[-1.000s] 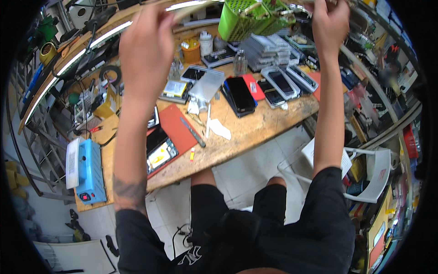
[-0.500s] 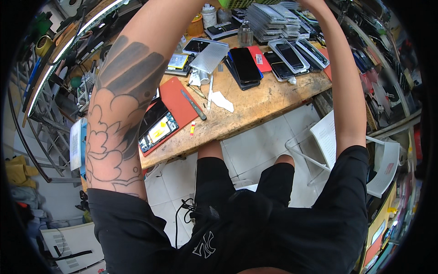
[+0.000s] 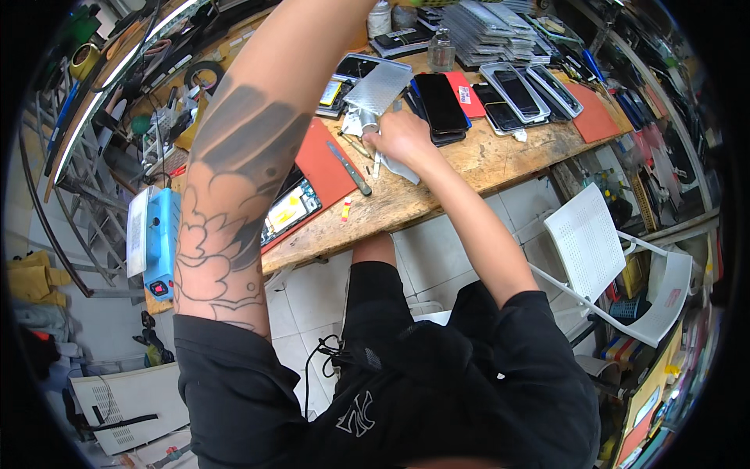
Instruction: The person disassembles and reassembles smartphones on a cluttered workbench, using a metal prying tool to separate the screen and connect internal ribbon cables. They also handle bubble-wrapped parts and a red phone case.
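Note:
My left arm reaches up past the top edge, so my left hand is outside the picture. A sliver of a green basket [image 3: 428, 3] shows at the top edge near it. My right hand [image 3: 402, 139] is low over the wooden bench [image 3: 469, 168], fingers curled closed beside a small silver cylinder [image 3: 367, 122] and white tissue [image 3: 351, 123]. What it grips, if anything, is hidden. A white paper scrap [image 3: 405, 172] lies partly under the wrist. Left of it, a blade-like pry tool [image 3: 350, 168] rests on a red mat [image 3: 322, 180] with an opened phone [image 3: 291, 206].
Right of my hand lie a black phone [image 3: 441, 103], a red box [image 3: 466, 95] and phones in clear trays [image 3: 512, 92]. Stacked plastic trays [image 3: 488, 35] and a glass bottle [image 3: 441, 51] stand behind. A blue device [image 3: 162, 242] is at the left; a white chair [image 3: 586, 230] stands right.
My right hand has come down from the green basket at the top edge to the bench beside the silver cylinder. My left arm stays raised. The view has shifted slightly.

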